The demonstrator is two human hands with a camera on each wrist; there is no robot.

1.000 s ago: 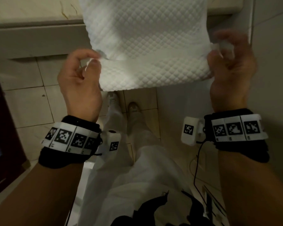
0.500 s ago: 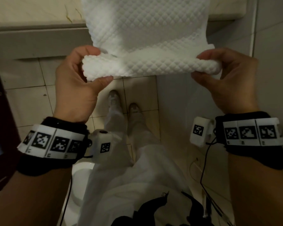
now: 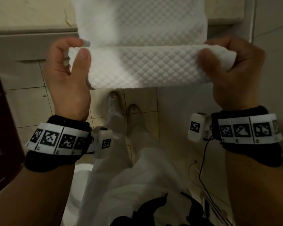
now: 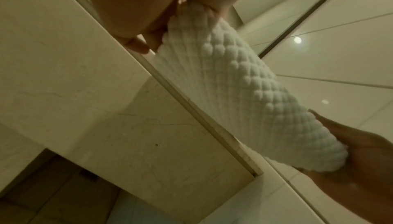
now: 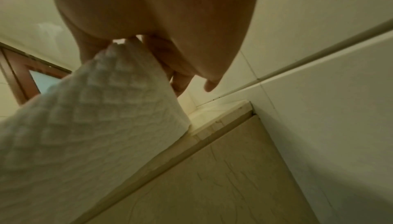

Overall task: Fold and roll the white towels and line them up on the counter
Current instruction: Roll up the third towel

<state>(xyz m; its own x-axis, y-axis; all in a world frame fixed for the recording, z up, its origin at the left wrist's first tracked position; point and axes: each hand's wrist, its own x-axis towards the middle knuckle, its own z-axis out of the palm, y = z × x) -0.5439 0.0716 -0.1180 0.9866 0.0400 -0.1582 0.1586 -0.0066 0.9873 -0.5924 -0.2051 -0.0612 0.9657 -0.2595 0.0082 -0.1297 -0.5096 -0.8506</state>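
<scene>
A white quilted towel (image 3: 140, 30) hangs over the counter (image 3: 28, 15) edge toward me, its near end turned into a thick roll (image 3: 142, 67). My left hand (image 3: 69, 66) pinches the roll's left end between thumb and curled fingers. At the roll's right end my right hand (image 3: 227, 62) grips it, thumb on top. The left wrist view shows the towel (image 4: 240, 84) stretched between both hands. In the right wrist view the towel (image 5: 95, 126) runs off from my fingers (image 5: 180, 73). The far part of the towel is out of view.
A marble counter front (image 3: 23, 43) faces me, with a tiled wall (image 3: 274, 38) to the right. A dark wooden door frame (image 3: 0, 128) stands at the left. A white toilet rim (image 3: 82, 173) sits low by my legs, and cables (image 3: 203, 168) hang from the right wrist.
The roll at the towel's near end has grown thicker. Both hands have shifted their grip, thumbs now lying on top of the roll.
</scene>
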